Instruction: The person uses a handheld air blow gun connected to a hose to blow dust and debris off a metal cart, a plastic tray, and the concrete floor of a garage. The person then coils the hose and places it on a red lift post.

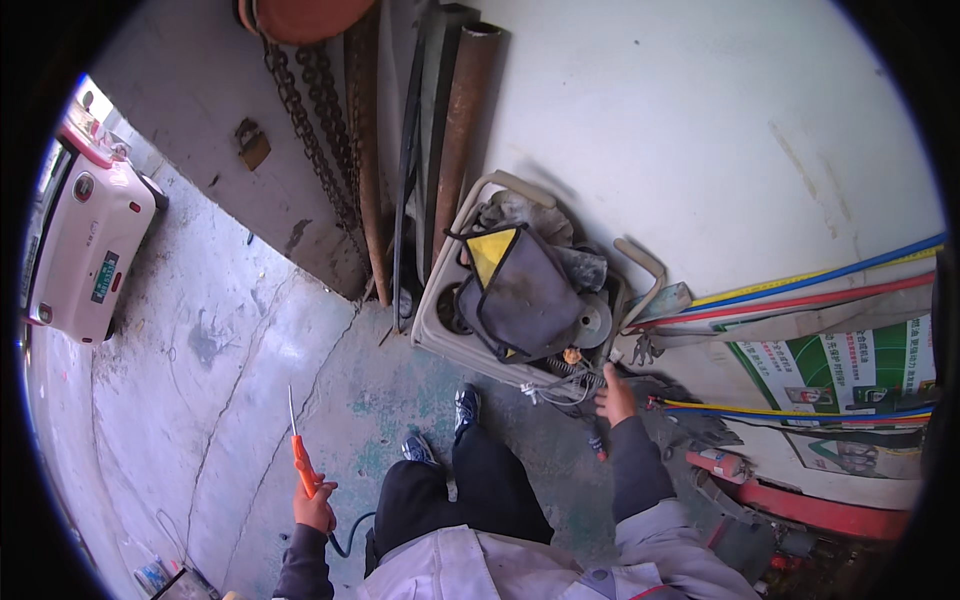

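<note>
My left hand (314, 506) is closed around the orange handle of an air blow gun (302, 462). Its long thin metal nozzle points up and away from me, over the concrete floor. A dark blue-green hose (347, 545) curves close below that hand. My right hand (617, 398) reaches forward with its fingers apart and nothing visible in it. It is beside the near right corner of a grey plastic bin (432, 335), close to some tangled cables (570, 385). A grey cloth with a yellow corner (525, 290) lies heaped on the bin, next to a round grey disc (593, 320).
Rusty pipes (466, 120) and heavy chains (315, 110) stand against the wall behind the bin. Blue, red and yellow hoses (800, 300) run along the right wall. A red cylinder (718, 463) lies at the lower right. A white car (90, 240) is parked at far left.
</note>
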The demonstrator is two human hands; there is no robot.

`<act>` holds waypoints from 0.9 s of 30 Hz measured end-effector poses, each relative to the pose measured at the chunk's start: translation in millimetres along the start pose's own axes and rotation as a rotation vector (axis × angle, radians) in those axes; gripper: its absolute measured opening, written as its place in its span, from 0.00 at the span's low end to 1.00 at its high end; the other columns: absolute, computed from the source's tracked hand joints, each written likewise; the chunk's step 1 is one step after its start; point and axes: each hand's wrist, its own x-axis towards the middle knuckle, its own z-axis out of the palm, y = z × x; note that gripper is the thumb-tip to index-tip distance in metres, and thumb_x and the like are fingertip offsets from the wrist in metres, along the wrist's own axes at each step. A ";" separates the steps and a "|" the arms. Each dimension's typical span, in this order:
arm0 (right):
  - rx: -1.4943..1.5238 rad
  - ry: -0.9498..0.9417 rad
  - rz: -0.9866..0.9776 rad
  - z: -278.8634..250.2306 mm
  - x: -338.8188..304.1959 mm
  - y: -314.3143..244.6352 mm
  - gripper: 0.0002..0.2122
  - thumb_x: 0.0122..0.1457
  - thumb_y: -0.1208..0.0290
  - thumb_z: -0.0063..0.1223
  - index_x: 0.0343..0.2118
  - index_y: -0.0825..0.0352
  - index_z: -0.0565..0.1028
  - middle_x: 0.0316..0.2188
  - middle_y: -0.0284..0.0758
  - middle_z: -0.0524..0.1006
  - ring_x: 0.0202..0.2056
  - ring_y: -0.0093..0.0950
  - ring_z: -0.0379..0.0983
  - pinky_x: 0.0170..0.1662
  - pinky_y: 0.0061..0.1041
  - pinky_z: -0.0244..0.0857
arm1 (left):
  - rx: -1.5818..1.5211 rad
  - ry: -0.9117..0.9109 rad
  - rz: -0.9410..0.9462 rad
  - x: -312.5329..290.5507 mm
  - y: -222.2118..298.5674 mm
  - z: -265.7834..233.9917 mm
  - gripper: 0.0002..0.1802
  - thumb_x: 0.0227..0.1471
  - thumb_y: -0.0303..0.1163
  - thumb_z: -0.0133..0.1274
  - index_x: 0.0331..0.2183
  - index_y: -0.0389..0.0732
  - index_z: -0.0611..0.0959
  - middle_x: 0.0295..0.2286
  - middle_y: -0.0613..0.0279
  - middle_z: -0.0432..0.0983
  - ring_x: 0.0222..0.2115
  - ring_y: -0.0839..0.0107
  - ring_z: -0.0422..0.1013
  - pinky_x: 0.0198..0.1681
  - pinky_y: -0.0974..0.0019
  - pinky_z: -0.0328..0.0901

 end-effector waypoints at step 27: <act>-0.118 -0.314 0.305 54.6 -138.3 204.9 0.25 0.60 0.46 0.52 0.43 0.68 0.75 0.30 0.40 0.79 0.29 0.33 0.79 0.31 0.38 0.73 | 0.007 -0.029 0.300 -64.8 34.4 -54.4 0.18 0.54 0.28 0.51 0.47 0.35 0.70 0.34 0.53 0.78 0.07 0.73 0.61 0.09 0.68 0.56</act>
